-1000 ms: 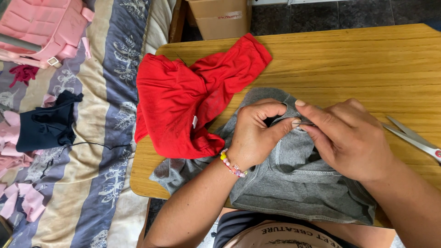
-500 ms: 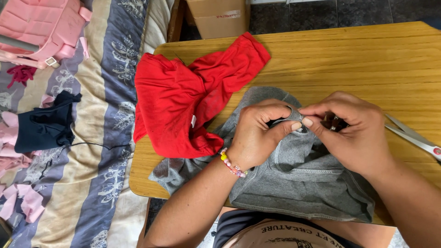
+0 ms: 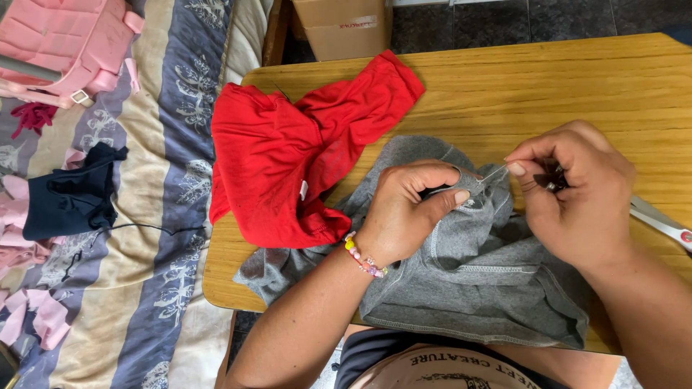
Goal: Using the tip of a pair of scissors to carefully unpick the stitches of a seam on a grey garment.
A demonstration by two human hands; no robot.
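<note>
**Q:** Wooden surface (image 3: 548, 79) and striped bed: how are they laid out?

**A:** Most of the right side is filled by the yellow-brown wooden surface. A bed with a blue and cream striped cover (image 3: 144, 238) is seen along the left, with a pink bag (image 3: 65, 43), a dark navy garment (image 3: 72, 191) and scraps of pink cloth lying on it. A cardboard box (image 3: 342, 25) is seen on the floor past the far edge of the surface.

**Q:** What is being worked on?

**A:** A grey knit garment (image 3: 468, 281) is spread at the near edge of the surface, just in front of the person. A crumpled red garment (image 3: 288, 166) is laid beside it, touching its left side. Hand sewing appears to be the step in hand: a stitch is judged to be partway drawn through the grey cloth.

**Q:** How are the hands placed?

**A:** The left hand (image 3: 407, 209) is closed on a fold of the grey garment, pinched between thumb and forefinger; a beaded bracelet (image 3: 364, 256) is worn on its wrist. The right hand (image 3: 573, 191) is closed, fingertips pinched on what looks like a thin needle or thread (image 3: 491, 175), with a small dark object tucked in the palm that cannot be made out. The hands are held close together, not touching.

**Q:** What would the next move call for?

**A:** A steady pull away from the pinched fold would likely be needed, with the cloth kept taut. Scissors (image 3: 659, 220) are partly seen behind the right wrist, within reach
</note>
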